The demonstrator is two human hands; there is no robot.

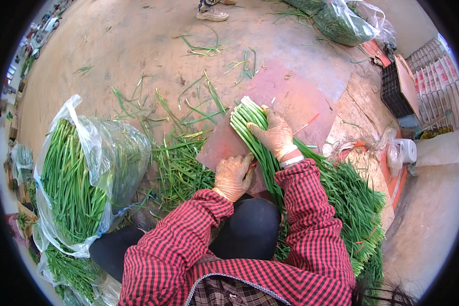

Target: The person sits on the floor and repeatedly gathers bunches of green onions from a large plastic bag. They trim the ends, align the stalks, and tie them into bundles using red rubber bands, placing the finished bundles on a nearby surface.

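My gloved right hand (274, 132) is closed around a bunch of green Chinese chives (248, 116), just below its pale cut ends. The bunch slants over a reddish board (279, 86) on the floor, its leaves running down past my right sleeve. At the left side of the bunch my gloved left hand (232, 178) has its fingers curled, pinching a red tie (253, 165) that shows beside the thumb. Another stretch of red tie (306, 124) sticks out to the right of my right hand. Whether the two stretches join beneath the bunch is hidden.
A clear plastic bag (128, 143) of loose chives (74, 179) stands at left. Scattered trimmings (181, 168) lie ahead. Bunches with red ties (361, 229) are piled at right. Farther off are filled bags (340, 25), a black crate (396, 90) and a person's shoe (212, 15).
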